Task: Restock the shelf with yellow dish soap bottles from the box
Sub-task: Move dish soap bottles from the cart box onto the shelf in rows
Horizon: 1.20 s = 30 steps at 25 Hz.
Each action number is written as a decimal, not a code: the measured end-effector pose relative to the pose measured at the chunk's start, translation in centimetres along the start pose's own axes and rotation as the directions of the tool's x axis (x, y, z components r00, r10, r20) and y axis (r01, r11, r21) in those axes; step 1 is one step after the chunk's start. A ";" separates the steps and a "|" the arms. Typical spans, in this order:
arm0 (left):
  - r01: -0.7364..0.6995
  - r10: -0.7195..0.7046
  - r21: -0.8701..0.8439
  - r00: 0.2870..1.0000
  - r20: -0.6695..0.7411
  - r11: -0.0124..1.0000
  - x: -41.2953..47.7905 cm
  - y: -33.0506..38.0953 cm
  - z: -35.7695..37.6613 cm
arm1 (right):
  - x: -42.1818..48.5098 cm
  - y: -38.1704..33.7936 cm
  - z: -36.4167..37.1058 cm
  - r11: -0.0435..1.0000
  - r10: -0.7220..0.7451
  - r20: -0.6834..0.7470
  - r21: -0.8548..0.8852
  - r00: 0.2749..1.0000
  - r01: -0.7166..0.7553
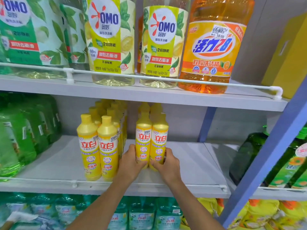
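The upper shelf [149,97] carries an orange 活力28 jug [214,45] stickered 10.00 and OMO bottles [106,39]. On the middle shelf [49,163], right of a 立白 row [99,146], two yellow 立白 bottles [143,141] stand touching; the left hand [131,161] and right hand [167,163] each wrap one low down.

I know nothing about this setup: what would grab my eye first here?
Dead centre on the middle shelf, the left hand and right hand grip a pair of yellow bottles, upright side by side. Left of them stands a block of matching bottles; up right, a big orange bottle glows on the upper shelf.
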<state>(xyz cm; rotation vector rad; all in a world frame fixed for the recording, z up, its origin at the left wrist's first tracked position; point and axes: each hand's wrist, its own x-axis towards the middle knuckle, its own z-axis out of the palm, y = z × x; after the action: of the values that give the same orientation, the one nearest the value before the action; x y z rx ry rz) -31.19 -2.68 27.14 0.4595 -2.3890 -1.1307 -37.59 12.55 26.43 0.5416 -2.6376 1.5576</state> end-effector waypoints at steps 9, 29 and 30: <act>0.079 -0.079 -0.005 0.987 -0.142 0.997 6.4 -2.1 3.8 | 7.1 1.3 3.1 0.996 0.086 -0.064 -0.003 0.994 -0.087; 0.113 -0.148 -0.136 0.948 -0.283 0.984 8.2 -3.8 5.9 | 8.5 2.2 3.7 0.998 0.053 -0.063 0.031 0.997 -0.051; 0.112 -0.147 -0.135 0.947 -0.285 0.984 8.2 -3.9 6.0 | 8.5 2.2 3.7 0.998 0.053 -0.064 0.024 0.997 -0.051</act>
<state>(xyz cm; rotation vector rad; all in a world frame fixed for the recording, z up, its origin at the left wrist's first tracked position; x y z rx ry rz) -40.88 -5.19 22.86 0.7013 -2.0483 -1.1616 -45.71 7.94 24.46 0.4197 -2.6103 1.5913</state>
